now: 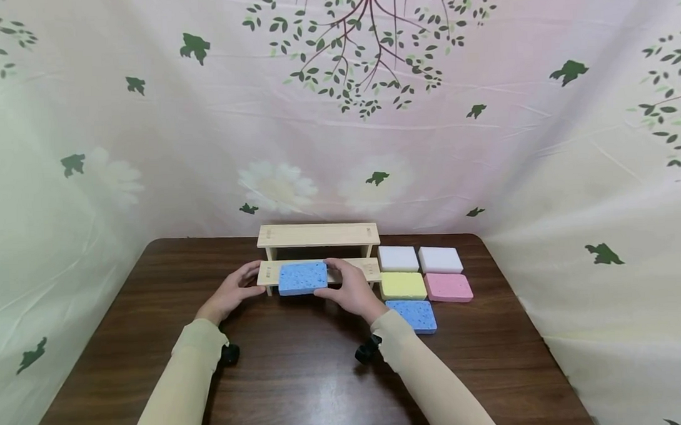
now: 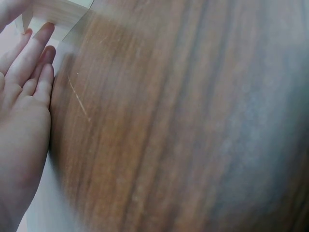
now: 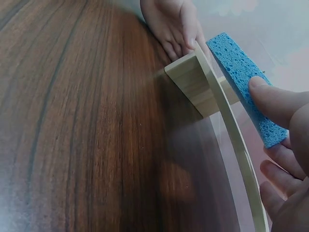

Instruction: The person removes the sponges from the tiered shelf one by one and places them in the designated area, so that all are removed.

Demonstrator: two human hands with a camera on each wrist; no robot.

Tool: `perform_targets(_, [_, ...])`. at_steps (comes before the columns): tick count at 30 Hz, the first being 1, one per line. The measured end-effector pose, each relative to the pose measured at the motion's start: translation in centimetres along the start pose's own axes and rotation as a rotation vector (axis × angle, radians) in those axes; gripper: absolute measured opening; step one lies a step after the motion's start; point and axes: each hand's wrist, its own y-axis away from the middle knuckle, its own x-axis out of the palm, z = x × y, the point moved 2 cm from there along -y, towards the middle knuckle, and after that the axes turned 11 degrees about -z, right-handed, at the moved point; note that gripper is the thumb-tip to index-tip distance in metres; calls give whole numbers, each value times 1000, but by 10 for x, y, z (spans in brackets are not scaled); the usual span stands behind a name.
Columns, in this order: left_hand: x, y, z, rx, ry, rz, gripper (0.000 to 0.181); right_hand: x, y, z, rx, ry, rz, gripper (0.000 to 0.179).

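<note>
My right hand [image 1: 349, 288] pinches a blue sponge [image 1: 303, 277] at its right end, thumb on the near side. The sponge lies flat over the low wooden shelf [image 1: 268, 272], and in the right wrist view a narrow gap shows between the sponge [image 3: 244, 87] and the board [image 3: 231, 130]. At the shelf's left end, my left hand [image 1: 234, 291] holds the board's corners, thumb in front and fingers behind. Its fingers [image 2: 30, 63] stretch toward the pale wooden leg in the left wrist view. A taller wooden shelf [image 1: 319, 234] stands directly behind.
Right of the shelves, two white sponges [image 1: 398, 258] [image 1: 440, 259], a yellow sponge [image 1: 403, 286], a pink sponge [image 1: 449, 287] and another blue sponge [image 1: 414, 316] lie close together on the brown table [image 1: 301, 389]. A printed curtain [image 1: 326, 138] hangs behind the table.
</note>
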Motion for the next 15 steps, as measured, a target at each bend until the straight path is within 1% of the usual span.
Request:
perform_targets(6, [0,0,-1,-14,17,1,84,-7,7,-1,21,-40,-4,79])
perform_targets(10, [1,0,0,-12,10,-7,82,-13,11,-2,39,-37,-8,81])
perform_targets(15, [2,-2,1,-1,0,-9,81,-22,17,-3,21,-18,-43,77])
